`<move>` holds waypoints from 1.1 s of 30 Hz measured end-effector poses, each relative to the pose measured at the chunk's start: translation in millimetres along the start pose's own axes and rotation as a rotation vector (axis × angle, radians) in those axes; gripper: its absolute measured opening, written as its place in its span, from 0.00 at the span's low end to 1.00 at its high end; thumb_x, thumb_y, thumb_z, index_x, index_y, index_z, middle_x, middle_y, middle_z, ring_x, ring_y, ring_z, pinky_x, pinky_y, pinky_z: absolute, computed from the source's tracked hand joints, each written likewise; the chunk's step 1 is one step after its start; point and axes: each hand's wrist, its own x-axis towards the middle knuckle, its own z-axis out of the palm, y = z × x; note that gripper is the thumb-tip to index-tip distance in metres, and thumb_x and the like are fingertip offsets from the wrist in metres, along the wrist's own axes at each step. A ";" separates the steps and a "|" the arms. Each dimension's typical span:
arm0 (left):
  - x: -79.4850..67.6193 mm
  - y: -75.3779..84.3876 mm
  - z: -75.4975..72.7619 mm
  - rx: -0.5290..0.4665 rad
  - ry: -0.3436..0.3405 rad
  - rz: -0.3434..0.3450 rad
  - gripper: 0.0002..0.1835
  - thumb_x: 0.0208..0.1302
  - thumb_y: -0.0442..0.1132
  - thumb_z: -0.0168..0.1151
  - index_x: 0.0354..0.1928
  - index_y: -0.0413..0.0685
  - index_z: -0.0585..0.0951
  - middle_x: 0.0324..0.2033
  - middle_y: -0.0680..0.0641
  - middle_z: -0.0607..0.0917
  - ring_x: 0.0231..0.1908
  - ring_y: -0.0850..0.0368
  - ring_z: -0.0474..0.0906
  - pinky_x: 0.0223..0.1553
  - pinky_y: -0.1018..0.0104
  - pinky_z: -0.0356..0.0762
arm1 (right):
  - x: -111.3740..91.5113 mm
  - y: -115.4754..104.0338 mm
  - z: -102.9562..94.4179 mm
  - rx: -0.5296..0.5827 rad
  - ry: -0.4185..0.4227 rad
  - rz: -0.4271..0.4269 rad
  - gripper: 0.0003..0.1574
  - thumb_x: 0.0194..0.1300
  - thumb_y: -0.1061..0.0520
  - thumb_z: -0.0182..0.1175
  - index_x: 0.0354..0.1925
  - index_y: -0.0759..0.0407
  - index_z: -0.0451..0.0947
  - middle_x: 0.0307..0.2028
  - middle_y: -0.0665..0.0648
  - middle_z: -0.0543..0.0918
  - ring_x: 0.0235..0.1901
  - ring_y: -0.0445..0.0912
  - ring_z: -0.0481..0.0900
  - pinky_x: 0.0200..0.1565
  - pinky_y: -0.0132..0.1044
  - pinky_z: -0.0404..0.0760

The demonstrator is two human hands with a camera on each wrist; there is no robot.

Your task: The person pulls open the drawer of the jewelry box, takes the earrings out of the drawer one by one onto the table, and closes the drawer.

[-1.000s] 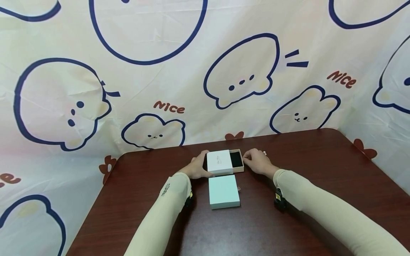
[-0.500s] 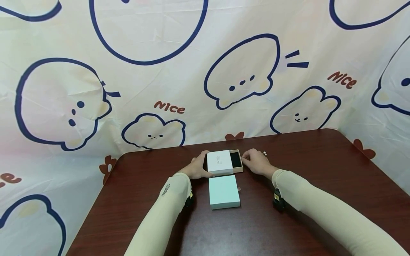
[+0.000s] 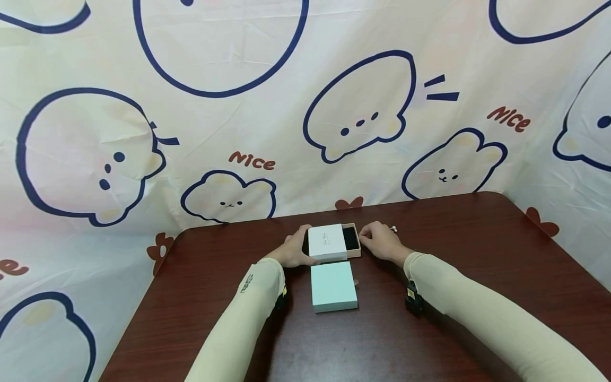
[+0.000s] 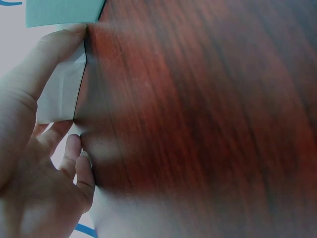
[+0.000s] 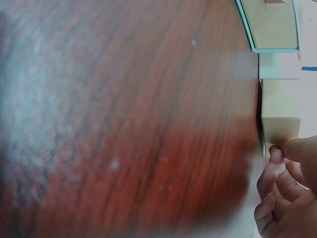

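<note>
Long cream sleeves (image 3: pixel 482 305), small dark lettering (image 3: pixel 246 283) on the left one, black wrist cameras (image 3: pixel 415 303) with yellow patches (image 3: pixel 412 292)

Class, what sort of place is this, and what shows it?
Probably a small screened-off tabletop workspace: a cartoon-printed cloth rises behind the dark table, where a white box and a pale blue box lie.

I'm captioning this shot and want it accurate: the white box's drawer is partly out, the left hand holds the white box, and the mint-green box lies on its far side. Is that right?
Not quite: the mint-green box lies on the near side of the white box, as the head view shows. The drawer is partly out, and the left hand holds the white box.
</note>
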 end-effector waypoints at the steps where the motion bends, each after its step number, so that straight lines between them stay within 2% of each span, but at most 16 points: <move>1: 0.3 0.0 -0.1 0.002 0.001 0.001 0.54 0.57 0.45 0.77 0.78 0.50 0.51 0.69 0.41 0.70 0.66 0.40 0.61 0.67 0.43 0.64 | 0.0 -0.2 0.1 0.000 0.001 0.001 0.12 0.74 0.59 0.57 0.40 0.61 0.87 0.35 0.57 0.87 0.31 0.45 0.78 0.39 0.40 0.77; 13: -1.4 2.5 -0.1 0.000 0.001 -0.001 0.54 0.56 0.45 0.77 0.78 0.49 0.52 0.69 0.41 0.70 0.66 0.40 0.61 0.67 0.42 0.63 | 1.9 -1.5 1.9 0.010 -0.014 0.021 0.13 0.75 0.58 0.56 0.40 0.60 0.87 0.34 0.56 0.87 0.30 0.45 0.77 0.39 0.39 0.75; 22: -1.2 2.0 -1.4 -0.015 -0.009 -0.013 0.55 0.58 0.45 0.76 0.79 0.52 0.50 0.67 0.40 0.71 0.67 0.40 0.61 0.65 0.43 0.65 | 3.6 -2.7 3.4 0.011 -0.006 -0.001 0.13 0.74 0.58 0.56 0.38 0.59 0.86 0.33 0.55 0.86 0.29 0.44 0.77 0.37 0.38 0.74; 33: -1.5 1.1 -1.0 -0.027 -0.016 -0.021 0.55 0.58 0.45 0.76 0.79 0.53 0.50 0.67 0.40 0.69 0.67 0.40 0.61 0.65 0.42 0.65 | 3.4 -5.7 7.5 0.003 0.000 0.009 0.12 0.74 0.58 0.57 0.42 0.60 0.87 0.36 0.56 0.88 0.31 0.44 0.79 0.39 0.40 0.78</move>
